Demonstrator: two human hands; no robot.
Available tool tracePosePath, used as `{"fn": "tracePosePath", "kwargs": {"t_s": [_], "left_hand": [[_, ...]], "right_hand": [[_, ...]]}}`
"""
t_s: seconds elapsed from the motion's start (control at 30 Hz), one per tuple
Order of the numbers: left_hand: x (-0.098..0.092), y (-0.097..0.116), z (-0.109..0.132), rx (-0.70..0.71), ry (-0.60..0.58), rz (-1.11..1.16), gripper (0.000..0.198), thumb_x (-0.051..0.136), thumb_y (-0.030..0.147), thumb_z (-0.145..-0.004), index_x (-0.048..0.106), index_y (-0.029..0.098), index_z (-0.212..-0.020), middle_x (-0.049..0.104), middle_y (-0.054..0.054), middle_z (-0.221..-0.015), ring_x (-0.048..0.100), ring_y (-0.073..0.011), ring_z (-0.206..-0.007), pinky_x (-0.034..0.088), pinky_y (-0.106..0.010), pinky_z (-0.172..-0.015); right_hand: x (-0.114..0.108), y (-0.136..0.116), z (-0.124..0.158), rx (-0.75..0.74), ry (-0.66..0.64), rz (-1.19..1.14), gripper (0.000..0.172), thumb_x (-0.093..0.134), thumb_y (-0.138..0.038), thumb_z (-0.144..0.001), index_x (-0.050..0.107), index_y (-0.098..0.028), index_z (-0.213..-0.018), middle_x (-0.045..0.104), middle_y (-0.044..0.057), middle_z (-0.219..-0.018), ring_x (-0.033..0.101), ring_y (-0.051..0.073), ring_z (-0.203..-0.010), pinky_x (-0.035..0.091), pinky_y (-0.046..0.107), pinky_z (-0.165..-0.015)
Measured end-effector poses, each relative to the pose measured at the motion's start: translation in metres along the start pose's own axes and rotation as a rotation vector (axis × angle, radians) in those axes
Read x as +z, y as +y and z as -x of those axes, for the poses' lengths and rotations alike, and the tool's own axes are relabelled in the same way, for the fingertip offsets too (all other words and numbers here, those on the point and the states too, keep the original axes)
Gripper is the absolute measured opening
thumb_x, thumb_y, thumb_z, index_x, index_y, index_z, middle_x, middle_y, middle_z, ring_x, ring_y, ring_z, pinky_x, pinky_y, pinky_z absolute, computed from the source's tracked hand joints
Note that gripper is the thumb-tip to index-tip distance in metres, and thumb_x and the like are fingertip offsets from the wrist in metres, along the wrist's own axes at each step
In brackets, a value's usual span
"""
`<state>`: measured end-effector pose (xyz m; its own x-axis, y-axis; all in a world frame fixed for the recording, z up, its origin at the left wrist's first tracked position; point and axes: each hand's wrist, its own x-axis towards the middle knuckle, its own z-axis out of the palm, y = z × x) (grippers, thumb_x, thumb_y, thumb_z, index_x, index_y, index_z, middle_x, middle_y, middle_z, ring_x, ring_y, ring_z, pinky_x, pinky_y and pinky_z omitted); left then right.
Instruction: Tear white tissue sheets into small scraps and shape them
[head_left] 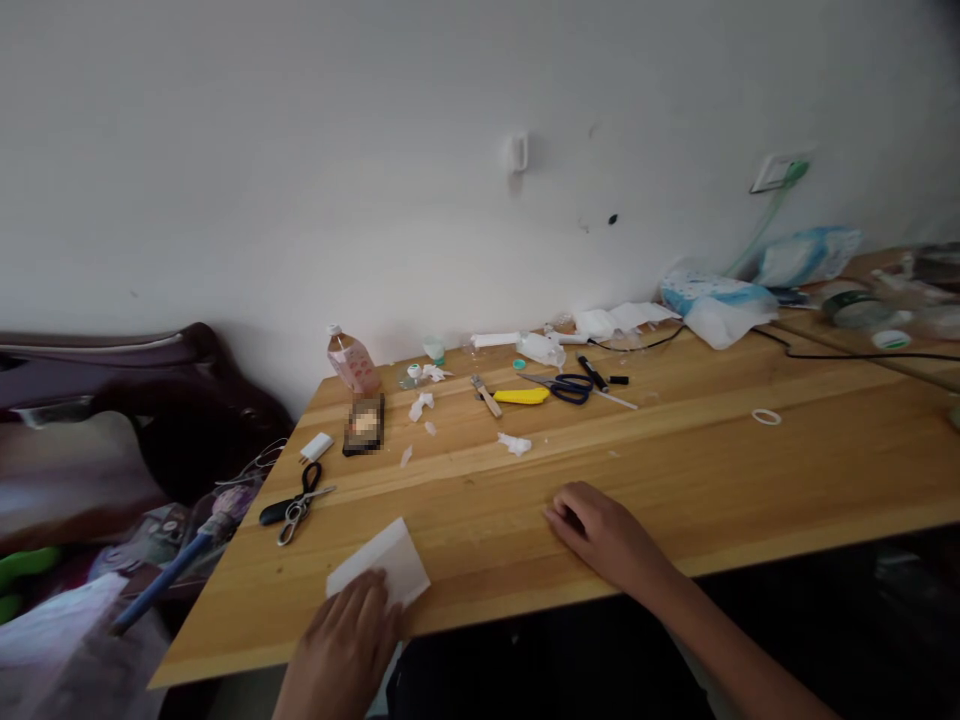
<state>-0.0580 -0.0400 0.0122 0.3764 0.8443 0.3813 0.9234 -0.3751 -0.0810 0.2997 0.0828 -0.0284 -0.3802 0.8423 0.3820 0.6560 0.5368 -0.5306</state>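
My left hand (pixel 351 630) is at the table's front edge, its fingers over the near part of a folded piece of white paper (pixel 397 560), gripping it. The thumb side lies along the paper's near right corner. To the right, my right hand (pixel 589 525) rests on the wooden table (pixel 487 540) with fingers curled in loosely and nothing visible in them. Scissors (pixel 296 508) with silver and black handles lie beyond the paper to the left. A crumpled white tissue scrap (pixel 514 444) lies beyond my right hand.
Toward the wall are a pink-tinted bottle (pixel 352 362), a phone-like dark object (pixel 364 425), a white charger (pixel 316 447), a yellow utility knife (pixel 521 397), dark blue scissors (pixel 571 388) and a marker (pixel 592 373). Tissue packs (pixel 720 300) and a black cable (pixel 862 356) lie right. A white ring (pixel 766 417) lies nearer.
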Motion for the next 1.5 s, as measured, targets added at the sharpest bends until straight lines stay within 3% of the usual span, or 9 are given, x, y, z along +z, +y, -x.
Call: {"fn": "tracePosePath", "kwargs": {"t_s": [0.13, 0.23, 0.43, 0.57, 0.7, 0.93, 1.1, 1.27, 1.5], "left_hand": [[0.0, -0.02, -0.02, -0.159, -0.08, 0.099, 0.033, 0.032, 0.032, -0.106, 0.063, 0.024, -0.101, 0.077, -0.005, -0.091, 0.075, -0.0185, -0.082, 0.061, -0.028, -0.07], [0.009, -0.036, -0.033, -0.207, -0.122, 0.153, 0.03, 0.035, 0.033, -0.105, 0.063, 0.025, -0.099, 0.075, -0.004, -0.092, 0.074, -0.0181, -0.084, 0.061, -0.029, -0.074], [0.03, -0.044, -0.038, -0.222, -0.112, 0.17, 0.033, 0.039, 0.041, -0.101, 0.067, 0.023, -0.105, 0.068, -0.012, -0.121, 0.066, -0.0277, -0.115, 0.054, -0.05, -0.1], [0.039, -0.05, -0.04, -0.232, -0.126, 0.164, 0.033, 0.039, 0.039, -0.101, 0.066, 0.021, -0.109, 0.06, -0.013, -0.142, 0.057, -0.0277, -0.132, 0.048, -0.05, -0.111], [0.047, -0.059, -0.045, -0.255, -0.147, 0.13, 0.045, 0.043, 0.041, -0.098, 0.06, 0.015, -0.13, 0.054, -0.016, -0.149, 0.05, -0.0304, -0.14, 0.045, -0.052, -0.114], [0.043, -0.059, -0.05, -0.342, -0.141, 0.042, 0.051, 0.039, 0.039, -0.098, 0.056, 0.011, -0.138, 0.051, -0.019, -0.152, 0.044, -0.0326, -0.144, 0.035, -0.057, -0.118], [0.046, -0.063, -0.054, -0.341, -0.198, 0.045, 0.051, 0.041, 0.042, -0.098, 0.055, 0.021, -0.143, 0.049, -0.011, -0.155, 0.041, -0.0306, -0.146, 0.035, -0.057, -0.118], [0.05, -0.064, -0.057, -0.422, -0.189, 0.026, 0.054, 0.036, 0.042, -0.101, 0.054, 0.013, -0.143, 0.043, -0.018, -0.157, 0.037, -0.0324, -0.148, 0.032, -0.058, -0.118], [0.051, -0.058, -0.057, -0.418, -0.233, 0.055, 0.055, 0.038, 0.044, -0.101, 0.045, 0.022, -0.151, 0.039, -0.013, -0.161, 0.031, -0.0315, -0.151, 0.028, -0.059, -0.119]], "right_hand": [[0.0, 0.0, 0.0, -0.007, 0.0, 0.003, 0.018, 0.049, -0.021, -0.097, 0.045, -0.024, -0.08, 0.057, 0.0, -0.078, 0.055, 0.017, -0.073, 0.041, 0.029, -0.068], [0.0, 0.0, -0.001, -0.011, 0.004, 0.006, 0.017, 0.05, -0.02, -0.097, 0.046, -0.024, -0.081, 0.058, 0.0, -0.078, 0.056, 0.018, -0.073, 0.041, 0.029, -0.068], [0.0, 0.0, 0.0, -0.013, 0.001, 0.015, 0.018, 0.049, -0.019, -0.097, 0.044, -0.024, -0.08, 0.057, 0.0, -0.078, 0.056, 0.018, -0.073, 0.042, 0.029, -0.069], [0.0, 0.0, 0.0, -0.01, -0.003, 0.025, 0.018, 0.049, -0.02, -0.097, 0.045, -0.024, -0.08, 0.057, 0.0, -0.078, 0.056, 0.018, -0.074, 0.042, 0.03, -0.069], [0.0, 0.0, 0.0, -0.011, -0.01, 0.028, 0.017, 0.05, -0.02, -0.097, 0.046, -0.023, -0.081, 0.058, 0.001, -0.079, 0.056, 0.018, -0.074, 0.042, 0.03, -0.069], [-0.002, -0.003, -0.002, -0.004, -0.014, 0.035, 0.018, 0.049, -0.02, -0.098, 0.046, -0.023, -0.08, 0.058, 0.001, -0.079, 0.056, 0.018, -0.074, 0.043, 0.031, -0.069], [-0.001, -0.003, -0.001, -0.015, -0.016, 0.041, 0.017, 0.048, -0.019, -0.097, 0.047, -0.023, -0.08, 0.059, 0.001, -0.079, 0.056, 0.018, -0.074, 0.044, 0.03, -0.068], [-0.001, -0.003, -0.001, -0.019, -0.019, 0.045, 0.018, 0.049, -0.019, -0.097, 0.045, -0.023, -0.08, 0.058, 0.001, -0.079, 0.055, 0.018, -0.074, 0.043, 0.031, -0.068], [-0.002, -0.003, -0.002, -0.02, -0.014, 0.033, 0.017, 0.048, -0.018, -0.097, 0.046, -0.023, -0.081, 0.058, 0.001, -0.079, 0.055, 0.018, -0.074, 0.042, 0.031, -0.069]]}}
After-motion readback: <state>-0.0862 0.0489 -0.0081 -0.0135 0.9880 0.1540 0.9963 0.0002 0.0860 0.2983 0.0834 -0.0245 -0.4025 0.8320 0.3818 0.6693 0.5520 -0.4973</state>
